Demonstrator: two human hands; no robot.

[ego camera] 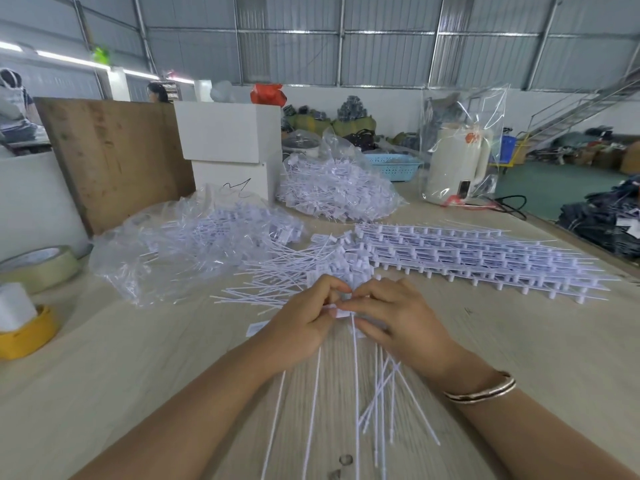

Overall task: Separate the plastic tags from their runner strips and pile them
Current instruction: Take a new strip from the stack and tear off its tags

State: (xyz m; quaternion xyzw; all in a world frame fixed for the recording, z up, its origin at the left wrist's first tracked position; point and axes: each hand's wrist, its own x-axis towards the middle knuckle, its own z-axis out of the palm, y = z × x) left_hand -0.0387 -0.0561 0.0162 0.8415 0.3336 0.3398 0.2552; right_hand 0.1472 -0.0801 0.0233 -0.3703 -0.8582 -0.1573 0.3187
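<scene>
- Both hands meet at the middle of a pale wood-grain table (121,358). The left hand (304,320) and right hand (391,317) each have fingers curled, pinching a white strip of plastic tags (341,311) between them.
- Long thin tails (356,375) hang from that strip toward the near edge.
- A loose pile of separated tags (301,268) lies just beyond the hands; stacked runner strips (467,258) spread to the far right.
- Two clear bags of tags (194,237) sit far left and far centre.
- Tape rolls (38,265) rest at the left edge.
- Behind: a white box (228,133), a bagged kettle (457,161), corrugated metal walls (381,53).
</scene>
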